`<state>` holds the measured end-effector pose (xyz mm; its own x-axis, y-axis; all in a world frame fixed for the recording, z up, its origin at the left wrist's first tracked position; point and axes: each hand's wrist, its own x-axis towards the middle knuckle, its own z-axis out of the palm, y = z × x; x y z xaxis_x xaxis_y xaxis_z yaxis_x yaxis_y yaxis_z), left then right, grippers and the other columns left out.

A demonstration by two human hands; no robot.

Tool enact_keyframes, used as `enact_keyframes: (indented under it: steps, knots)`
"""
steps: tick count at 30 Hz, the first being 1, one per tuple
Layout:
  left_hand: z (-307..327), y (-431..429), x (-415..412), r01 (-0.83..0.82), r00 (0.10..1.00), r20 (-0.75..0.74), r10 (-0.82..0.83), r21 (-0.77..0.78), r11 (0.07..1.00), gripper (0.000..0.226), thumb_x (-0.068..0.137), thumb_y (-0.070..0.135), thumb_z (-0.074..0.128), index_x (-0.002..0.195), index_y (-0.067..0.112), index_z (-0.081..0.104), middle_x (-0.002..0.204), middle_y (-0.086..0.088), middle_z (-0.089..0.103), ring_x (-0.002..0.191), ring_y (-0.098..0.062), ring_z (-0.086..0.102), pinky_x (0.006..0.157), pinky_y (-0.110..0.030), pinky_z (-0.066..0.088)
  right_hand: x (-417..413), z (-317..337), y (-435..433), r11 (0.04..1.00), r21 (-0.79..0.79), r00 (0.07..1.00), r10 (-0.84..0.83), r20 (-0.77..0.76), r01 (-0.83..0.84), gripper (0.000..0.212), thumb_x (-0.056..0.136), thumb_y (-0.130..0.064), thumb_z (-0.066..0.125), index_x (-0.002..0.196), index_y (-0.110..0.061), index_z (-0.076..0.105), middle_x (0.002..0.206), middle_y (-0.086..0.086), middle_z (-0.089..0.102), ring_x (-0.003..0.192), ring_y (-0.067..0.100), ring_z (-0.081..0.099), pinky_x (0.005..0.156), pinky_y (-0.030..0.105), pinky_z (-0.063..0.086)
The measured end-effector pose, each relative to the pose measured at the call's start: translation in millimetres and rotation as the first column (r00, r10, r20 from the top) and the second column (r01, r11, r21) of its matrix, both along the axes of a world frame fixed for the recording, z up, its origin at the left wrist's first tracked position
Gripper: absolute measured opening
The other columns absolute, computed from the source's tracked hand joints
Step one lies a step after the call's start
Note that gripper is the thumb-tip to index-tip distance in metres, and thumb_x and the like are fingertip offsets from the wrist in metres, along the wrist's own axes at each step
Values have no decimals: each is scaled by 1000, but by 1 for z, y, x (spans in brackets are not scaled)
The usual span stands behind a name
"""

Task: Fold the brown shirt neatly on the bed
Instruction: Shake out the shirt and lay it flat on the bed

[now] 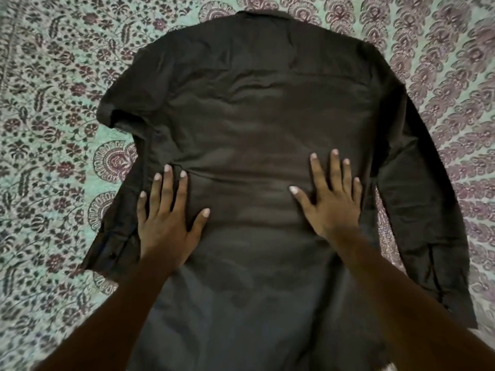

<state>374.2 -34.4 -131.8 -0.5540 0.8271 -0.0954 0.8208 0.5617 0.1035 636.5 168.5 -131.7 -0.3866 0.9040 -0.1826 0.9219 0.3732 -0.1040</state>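
The dark brown shirt (254, 103) lies spread flat, back side up, on the bed, its collar at the far end and its hem toward me. The left sleeve is bent back on itself along the shirt's left side. The right sleeve runs straight down the right side. My left hand (167, 218) rests flat on the shirt's left half, fingers spread, palm down. My right hand (330, 196) presses flat on the right half in the same way. Neither hand grips the cloth.
A bedsheet (53, 129) with a pale green ground and maroon floral print covers the whole bed around the shirt. Nothing else lies on it within view.
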Motion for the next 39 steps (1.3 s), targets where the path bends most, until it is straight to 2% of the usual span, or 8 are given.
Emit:
enact_keyframes:
  steps: [4, 9, 15, 19, 25, 28, 33, 39]
  knots:
    - [-1, -2, 4, -28, 999, -24, 28, 6, 1000, 87, 96, 71, 35, 168, 28, 11, 177, -1, 2, 163, -25, 8, 128, -54, 13, -19, 7, -5, 998, -48, 999, -35, 30, 37, 97, 89, -88, 19, 166, -31, 5, 174, 9, -5, 160, 37, -6, 126, 64, 7]
    - [-3, -4, 5, -38, 999, -20, 38, 31, 999, 88, 95, 71, 36, 168, 29, 9, 177, 0, 1, 163, -24, 7, 128, -54, 13, -41, -2, -47, 905, -26, 906, 424, -12, -424, 94, 92, -84, 27, 166, -30, 8, 175, -1, -5, 161, 23, -2, 126, 61, 13]
    - [-6, -7, 6, -38, 998, -38, 41, 80, 996, 89, 96, 67, 42, 168, 21, 14, 177, -2, 7, 163, -24, 12, 128, -53, 14, 33, -4, -41, 997, 37, 997, -75, 7, 75, 92, 91, -83, 28, 166, -35, 7, 175, 0, 0, 161, 25, 6, 125, 60, 18]
    - [-8, -7, 5, -39, 999, -35, 42, 94, 995, 88, 96, 66, 41, 168, 20, 15, 176, -2, 9, 162, -24, 13, 128, -53, 15, 22, 0, -42, 983, -44, 984, -179, -9, 178, 100, 89, -85, 23, 167, -23, 6, 174, 11, -2, 161, 33, 1, 124, 65, 15]
    - [-11, -6, 5, -17, 999, -48, 21, 77, 997, 85, 98, 66, 34, 168, 23, 13, 177, -3, 8, 162, -27, 12, 127, -57, 14, 38, -2, -73, 946, -4, 943, 324, 70, -324, 81, 99, -72, 28, 166, -33, 7, 175, -1, -2, 161, 24, 5, 124, 67, 10]
    - [-4, -6, 11, -2, 999, -36, 3, 37, 999, 74, 102, 60, 31, 167, 31, 13, 177, -3, 3, 162, -31, 8, 126, -63, 10, 75, 6, -76, 980, -6, 976, 199, 84, -199, 75, 97, -74, 31, 164, -45, 11, 175, -4, -1, 161, 26, 4, 123, 67, 8]
    - [-7, -23, 63, 466, 884, -30, -467, -25, 884, 68, 103, 58, 28, 167, 38, 11, 177, 3, 4, 162, -28, 12, 125, -58, 19, 130, 13, -97, 988, -91, 990, -133, -55, 128, 70, 97, -74, 24, 162, -50, 10, 174, 8, 0, 160, 35, -2, 126, 61, 12]
    - [1, -80, 111, 176, 980, 99, -175, 0, 984, 64, 102, 55, 32, 164, 39, 26, 176, 5, 13, 161, -26, 17, 122, -57, 23, 149, 19, -127, 945, 45, 934, -311, -177, 324, 60, 101, -46, 50, 143, -3, 50, 136, 26, 51, 121, 46, 51, 99, 54, 47]
